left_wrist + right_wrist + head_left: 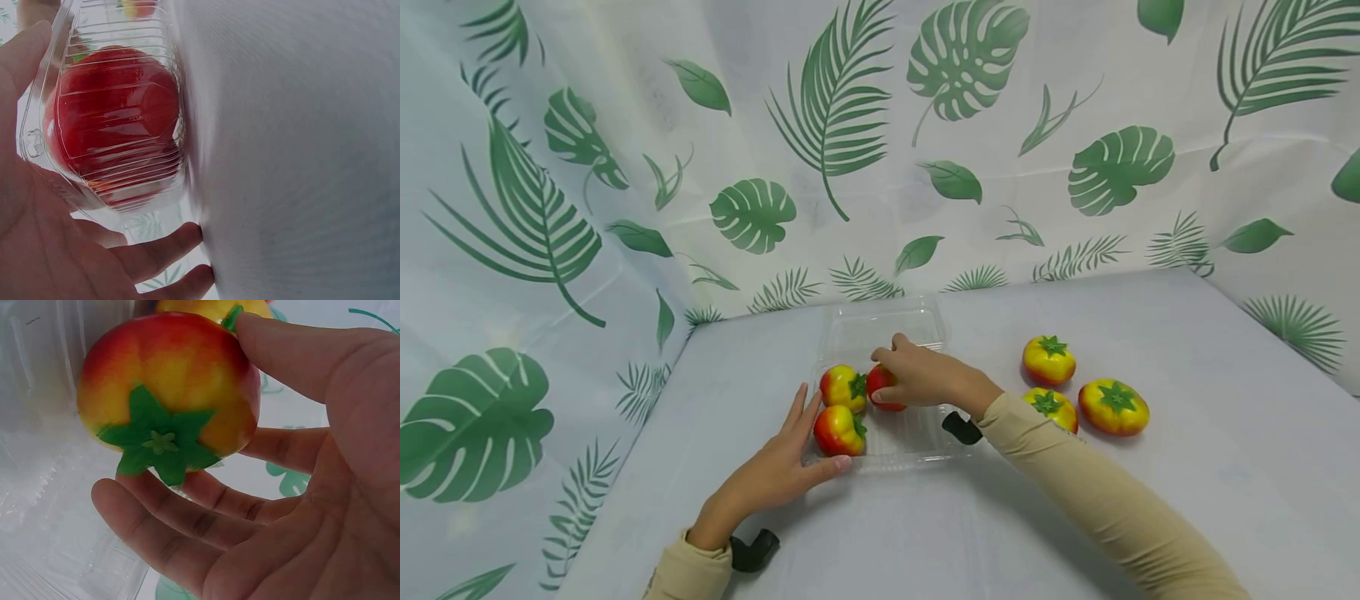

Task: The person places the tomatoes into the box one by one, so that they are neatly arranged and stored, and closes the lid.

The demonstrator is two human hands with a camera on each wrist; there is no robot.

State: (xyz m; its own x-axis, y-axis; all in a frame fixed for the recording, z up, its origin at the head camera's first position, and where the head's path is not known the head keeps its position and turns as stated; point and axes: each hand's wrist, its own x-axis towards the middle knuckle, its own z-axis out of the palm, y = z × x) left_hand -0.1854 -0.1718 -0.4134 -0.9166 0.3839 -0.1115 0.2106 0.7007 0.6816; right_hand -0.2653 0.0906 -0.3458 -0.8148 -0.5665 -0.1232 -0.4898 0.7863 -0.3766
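A clear plastic clamshell box (917,433) lies on the table with its lid (883,321) folded back. Two red-and-yellow tomatoes (841,430) with green leafy tops sit along its left side. My right hand (921,375) holds a third tomato (169,387) over the box, thumb on one side and fingers around the other. Flat against the box's left wall, my left hand (782,462) has its thumb at the front rim and its fingers spread. Through the ribbed wall in the left wrist view, a red tomato (119,106) shows close to that palm.
To the right of the box, three more tomatoes (1114,407) lie on the pale tabletop (1210,467), one partly behind my right sleeve (1097,492). A white curtain with green leaf prints (880,150) rises at the back and both sides.
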